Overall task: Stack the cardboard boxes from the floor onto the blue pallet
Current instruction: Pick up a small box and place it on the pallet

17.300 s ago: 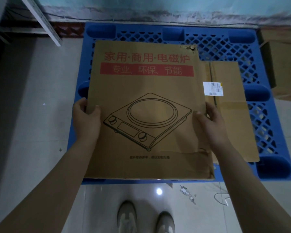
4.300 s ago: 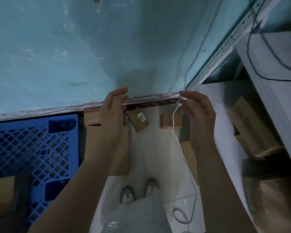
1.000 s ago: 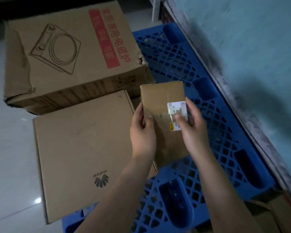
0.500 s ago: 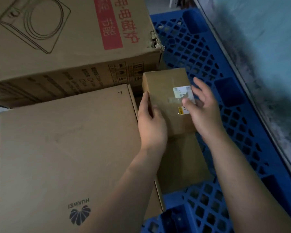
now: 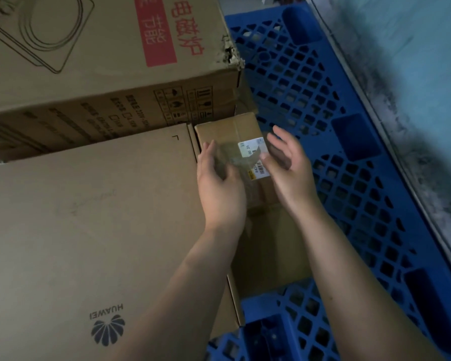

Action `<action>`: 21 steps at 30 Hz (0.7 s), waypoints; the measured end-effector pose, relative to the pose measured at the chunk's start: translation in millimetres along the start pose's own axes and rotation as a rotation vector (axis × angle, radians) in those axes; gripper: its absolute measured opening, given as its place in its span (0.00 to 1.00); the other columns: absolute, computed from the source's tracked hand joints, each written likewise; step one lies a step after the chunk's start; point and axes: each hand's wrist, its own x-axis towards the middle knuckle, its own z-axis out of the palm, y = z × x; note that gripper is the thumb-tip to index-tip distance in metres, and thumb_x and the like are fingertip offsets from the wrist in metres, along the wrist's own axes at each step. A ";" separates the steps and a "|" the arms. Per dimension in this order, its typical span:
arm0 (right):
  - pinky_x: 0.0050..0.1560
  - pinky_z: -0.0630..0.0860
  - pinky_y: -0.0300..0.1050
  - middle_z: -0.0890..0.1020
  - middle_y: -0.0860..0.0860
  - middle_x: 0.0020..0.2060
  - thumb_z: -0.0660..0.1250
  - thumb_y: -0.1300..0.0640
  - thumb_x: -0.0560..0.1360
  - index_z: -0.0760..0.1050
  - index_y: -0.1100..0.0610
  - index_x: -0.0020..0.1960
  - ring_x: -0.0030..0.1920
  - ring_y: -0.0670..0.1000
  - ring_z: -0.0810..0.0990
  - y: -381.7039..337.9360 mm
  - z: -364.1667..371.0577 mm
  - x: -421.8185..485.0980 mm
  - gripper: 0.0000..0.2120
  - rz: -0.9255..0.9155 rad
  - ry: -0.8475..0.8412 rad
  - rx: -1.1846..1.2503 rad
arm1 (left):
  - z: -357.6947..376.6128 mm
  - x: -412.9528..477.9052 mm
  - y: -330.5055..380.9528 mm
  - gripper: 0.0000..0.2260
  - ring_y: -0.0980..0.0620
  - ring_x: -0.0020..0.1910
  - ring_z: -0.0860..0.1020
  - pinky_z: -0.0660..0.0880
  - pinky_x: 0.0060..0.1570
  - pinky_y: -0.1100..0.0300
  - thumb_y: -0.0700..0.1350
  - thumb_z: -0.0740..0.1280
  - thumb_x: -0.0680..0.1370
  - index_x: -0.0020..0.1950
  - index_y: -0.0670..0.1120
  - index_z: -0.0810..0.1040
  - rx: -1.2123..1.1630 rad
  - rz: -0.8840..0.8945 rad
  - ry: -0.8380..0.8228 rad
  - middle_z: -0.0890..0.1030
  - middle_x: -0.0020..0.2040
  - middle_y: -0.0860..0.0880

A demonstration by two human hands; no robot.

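A small cardboard box with a white barcode label lies on the blue pallet, on top of a flat brown box. It sits in the corner between the big induction-cooker box and the wide HUAWEI box. My left hand hovers over the small box's left side, fingers straight and blurred. My right hand is just above its right side, palm turned inward, fingers spread. Neither hand grips anything.
A teal wall with a stained base runs along the pallet's right edge. Bare pallet grid lies right of the boxes and toward me.
The small box went down into the corner beside the two large boxes. Both hands let go of it and now hover open just above it.
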 end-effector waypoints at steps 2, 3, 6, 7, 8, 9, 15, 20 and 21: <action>0.72 0.70 0.54 0.72 0.51 0.73 0.67 0.60 0.80 0.66 0.52 0.74 0.72 0.49 0.71 -7.7 -3.4 -6.2 0.24 0.000 0.012 0.026 | 2.0 -2.7 2.8 0.22 0.51 0.75 0.66 0.67 0.72 0.47 0.41 0.60 0.81 0.75 0.51 0.68 -0.038 -0.016 0.005 0.68 0.75 0.51; 0.72 0.70 0.52 0.72 0.50 0.72 0.66 0.59 0.80 0.67 0.51 0.74 0.71 0.48 0.72 -12.5 -4.1 -10.6 0.23 -0.002 0.016 0.032 | 2.9 -5.1 6.3 0.21 0.51 0.74 0.67 0.67 0.71 0.47 0.42 0.60 0.81 0.74 0.52 0.69 -0.050 -0.021 0.004 0.69 0.74 0.51; 0.70 0.71 0.47 0.73 0.44 0.68 0.66 0.58 0.80 0.70 0.44 0.68 0.69 0.45 0.73 -28.6 -5.8 -30.3 0.19 0.012 0.040 0.123 | 3.7 -17.4 26.4 0.17 0.55 0.75 0.65 0.63 0.74 0.53 0.44 0.59 0.82 0.72 0.53 0.71 -0.039 -0.006 0.006 0.69 0.74 0.53; 0.68 0.72 0.44 0.74 0.42 0.67 0.66 0.58 0.80 0.70 0.43 0.67 0.69 0.44 0.73 -35.0 -8.0 -38.6 0.18 0.020 0.058 0.170 | 4.3 -22.3 35.0 0.16 0.56 0.74 0.65 0.62 0.73 0.58 0.45 0.59 0.83 0.71 0.54 0.72 -0.032 0.017 -0.007 0.69 0.74 0.54; 0.65 0.73 0.39 0.74 0.41 0.66 0.65 0.58 0.81 0.71 0.43 0.67 0.67 0.42 0.74 -41.9 -10.9 -47.4 0.18 0.033 0.083 0.216 | 4.2 -28.2 44.3 0.15 0.58 0.74 0.65 0.62 0.70 0.63 0.45 0.59 0.83 0.70 0.55 0.72 -0.029 0.046 -0.029 0.70 0.74 0.54; 0.60 0.74 0.34 0.75 0.40 0.65 0.65 0.59 0.81 0.71 0.45 0.69 0.65 0.39 0.75 -49.8 -15.1 -57.0 0.18 0.045 0.113 0.265 | 3.0 -35.6 53.8 0.15 0.60 0.72 0.66 0.63 0.67 0.69 0.46 0.59 0.83 0.69 0.56 0.73 -0.028 0.077 -0.057 0.71 0.73 0.55; 0.49 0.71 0.22 0.75 0.32 0.61 0.65 0.57 0.81 0.70 0.39 0.67 0.55 0.24 0.74 -104.9 -65.0 -133.3 0.18 0.038 0.422 0.495 | 0.8 -106.1 125.5 0.13 0.79 0.61 0.67 0.63 0.50 0.86 0.50 0.58 0.84 0.64 0.57 0.78 -0.045 0.192 -0.316 0.74 0.69 0.61; 0.52 0.74 0.25 0.77 0.20 0.50 0.65 0.55 0.80 0.73 0.37 0.64 0.59 0.33 0.77 -154.1 -100.2 -222.6 0.17 0.010 0.570 0.590 | -6.5 -185.4 174.0 0.13 0.73 0.64 0.70 0.66 0.53 0.83 0.44 0.59 0.84 0.57 0.60 0.80 -0.056 0.272 -0.522 0.76 0.67 0.62; 0.52 0.74 0.25 0.77 0.20 0.50 0.65 0.54 0.80 0.73 0.38 0.64 0.60 0.34 0.78 -163.4 -107.7 -243.2 0.16 0.001 0.601 0.604 | -9.0 -204.4 181.1 0.14 0.74 0.63 0.70 0.66 0.52 0.83 0.44 0.59 0.84 0.57 0.59 0.81 -0.052 0.278 -0.562 0.76 0.67 0.63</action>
